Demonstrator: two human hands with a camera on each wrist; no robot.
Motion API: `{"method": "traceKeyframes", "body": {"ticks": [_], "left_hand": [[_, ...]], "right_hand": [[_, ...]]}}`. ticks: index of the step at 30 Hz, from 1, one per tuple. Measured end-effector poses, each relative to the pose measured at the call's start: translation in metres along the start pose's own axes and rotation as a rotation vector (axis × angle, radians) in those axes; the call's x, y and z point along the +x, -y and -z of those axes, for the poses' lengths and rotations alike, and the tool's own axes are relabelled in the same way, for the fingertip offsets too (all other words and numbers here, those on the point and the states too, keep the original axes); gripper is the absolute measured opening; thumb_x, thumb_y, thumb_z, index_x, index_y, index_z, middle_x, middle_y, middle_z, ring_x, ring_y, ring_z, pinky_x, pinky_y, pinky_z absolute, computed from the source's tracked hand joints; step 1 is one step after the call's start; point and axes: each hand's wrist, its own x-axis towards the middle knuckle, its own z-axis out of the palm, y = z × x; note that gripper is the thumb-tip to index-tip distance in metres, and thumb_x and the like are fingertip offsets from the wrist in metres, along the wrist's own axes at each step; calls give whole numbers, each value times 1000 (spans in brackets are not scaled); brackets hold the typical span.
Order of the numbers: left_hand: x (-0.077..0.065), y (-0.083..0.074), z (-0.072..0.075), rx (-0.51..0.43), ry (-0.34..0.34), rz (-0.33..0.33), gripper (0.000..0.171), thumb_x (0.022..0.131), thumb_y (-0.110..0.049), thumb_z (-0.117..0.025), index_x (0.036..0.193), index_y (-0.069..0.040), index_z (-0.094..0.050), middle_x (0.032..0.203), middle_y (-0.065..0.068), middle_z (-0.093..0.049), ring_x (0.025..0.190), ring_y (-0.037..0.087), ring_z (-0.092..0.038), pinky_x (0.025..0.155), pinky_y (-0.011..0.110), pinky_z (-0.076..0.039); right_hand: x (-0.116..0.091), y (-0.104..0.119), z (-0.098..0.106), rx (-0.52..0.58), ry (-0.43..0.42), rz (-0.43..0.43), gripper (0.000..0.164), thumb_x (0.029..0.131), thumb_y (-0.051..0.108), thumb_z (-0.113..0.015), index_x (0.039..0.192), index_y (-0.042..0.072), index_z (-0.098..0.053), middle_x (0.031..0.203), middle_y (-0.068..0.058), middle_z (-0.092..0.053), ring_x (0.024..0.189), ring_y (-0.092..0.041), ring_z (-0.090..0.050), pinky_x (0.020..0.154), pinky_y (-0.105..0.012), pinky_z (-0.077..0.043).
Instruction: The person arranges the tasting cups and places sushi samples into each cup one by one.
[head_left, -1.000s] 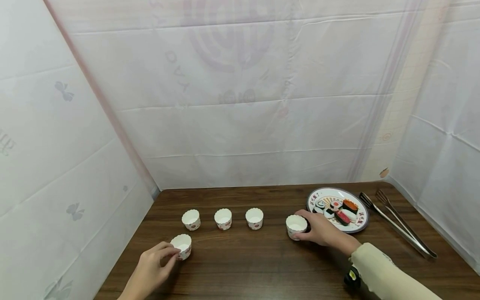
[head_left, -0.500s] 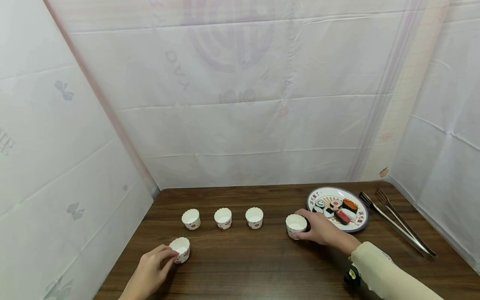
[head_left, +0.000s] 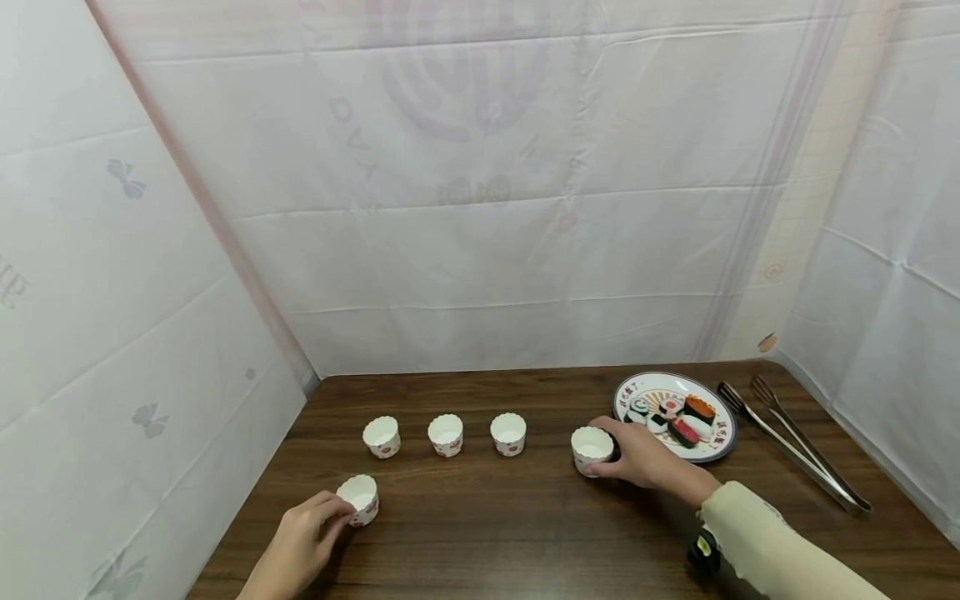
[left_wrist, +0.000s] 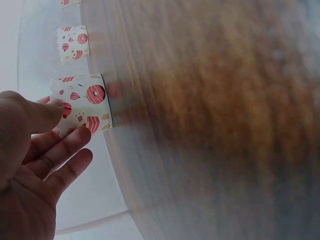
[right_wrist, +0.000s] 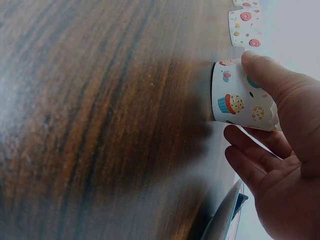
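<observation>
Lower left of the head view, left paper baking cup (head_left: 363, 502), upright, pinched by thumb and fingers of your left hand (head_left: 303, 533), spread only cup-wide, last fingers loose. You've slid it slightly toward lower left over the last second; it sits below the row of three baking cups (head_left: 446, 436), so looks like placement adjusting. Right of centre, right paper baking cup (head_left: 592, 452), upright, hasn't moved; your right hand (head_left: 637, 454) holds it, thumb and fingers about its side. Further right: patterned plate (head_left: 705, 452) with sushi pieces (head_left: 683, 432), then metal tongs (head_left: 791, 450), untouched.
</observation>
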Motion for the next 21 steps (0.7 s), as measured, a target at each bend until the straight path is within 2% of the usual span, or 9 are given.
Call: {"method": "traceKeyframes", "body": {"ticks": [4,12,16,21], "left_hand": [[0,0,0,2,9,4,42,60,21,-87,84,-10,-72,87,-7,-67,76,3,-65,67,8,-48],[-1,-1,1,23,34,43,42,61,21,-86,84,-11,-72,87,-9,-66,77,1,-64,62,19,-54],[0,-3,2,30,31,51,44,63,18,-88,95,-8,-74,94,-4,-69,75,0,-61,59,18,-51],[4,-5,4,23,-15,49,49,66,10,-90,109,-7,-74,107,3,-70,68,2,-53,59,13,-43]], "right_hand": [[0,0,-1,3,-3,-6,59,83,41,-86,127,11,-63,104,3,-69,88,-10,-64,74,-31,-52],[-1,2,-1,5,-12,0,58,83,42,-86,127,11,-63,104,2,-69,88,-11,-63,74,-33,-52],[-2,1,0,5,-12,7,59,83,43,-86,127,11,-63,104,1,-69,88,-12,-64,74,-33,-52],[-2,2,0,4,-7,-2,60,83,43,-86,128,11,-63,105,2,-69,89,-12,-64,75,-34,-52]]}}
